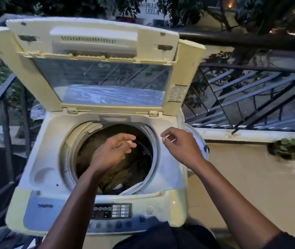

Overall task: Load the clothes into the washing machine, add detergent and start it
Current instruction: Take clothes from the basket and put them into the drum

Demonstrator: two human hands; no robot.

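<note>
Fingers (pixel 125 139) loose (both hands) above clothes (pixel 125 173)

Washing machine (pixel 166 169) yellowed plastic (lid (pixel 107 83) pane glossy); clothes (pixel 125 175) matt cloth.

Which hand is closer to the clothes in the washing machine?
Left. The left hand is over the drum opening, right above the clothes; the right hand is off to the side, over the machine's top rim.

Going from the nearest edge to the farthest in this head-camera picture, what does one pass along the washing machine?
Control panel → clothes in the drum → left hand over the drum → raised lid → railing behind.
</note>
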